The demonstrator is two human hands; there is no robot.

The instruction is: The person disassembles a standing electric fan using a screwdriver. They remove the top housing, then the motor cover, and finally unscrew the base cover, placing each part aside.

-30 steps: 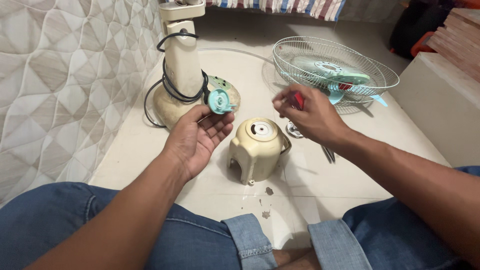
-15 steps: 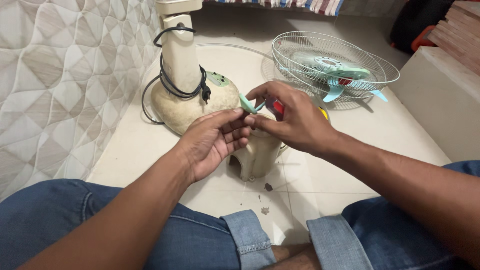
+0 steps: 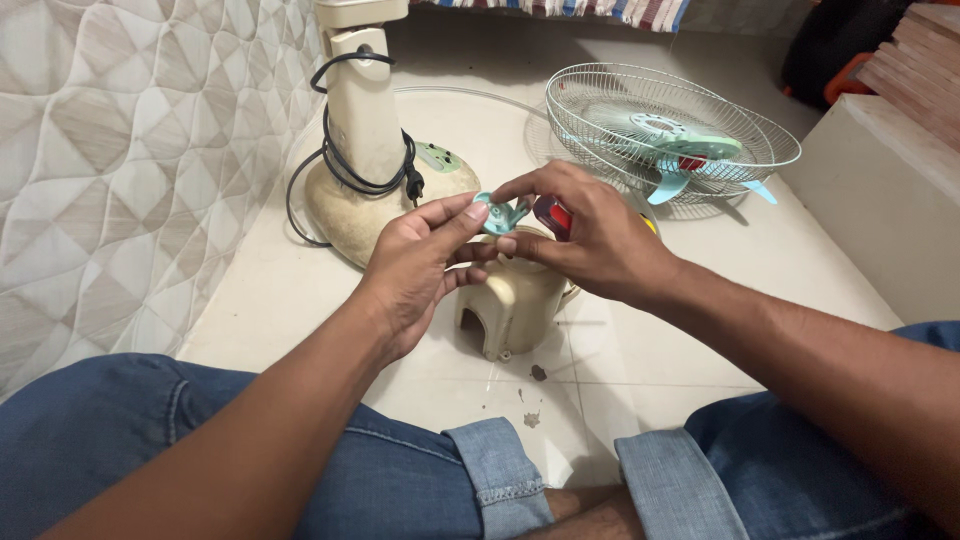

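Note:
My left hand [image 3: 415,265] and my right hand [image 3: 590,240] meet above a cream plastic motor cover [image 3: 515,305] that lies on the tiled floor. Both pinch a small teal plastic fan knob [image 3: 497,213] between their fingertips. My right hand also holds a red-handled tool [image 3: 553,216] tucked against the palm; most of the tool is hidden by the fingers.
A cream fan stand [image 3: 375,165] with a black cord wound around it is at the back left. A wire fan guard [image 3: 670,125] holding teal blades lies at the back right. A quilted mattress [image 3: 110,150] borders the left, a pale block [image 3: 880,200] the right. My denim-clad legs fill the foreground.
My right hand has come left from beside the motor cover to my left hand. The teal knob, first resting on my left fingertips, is now pinched by both hands.

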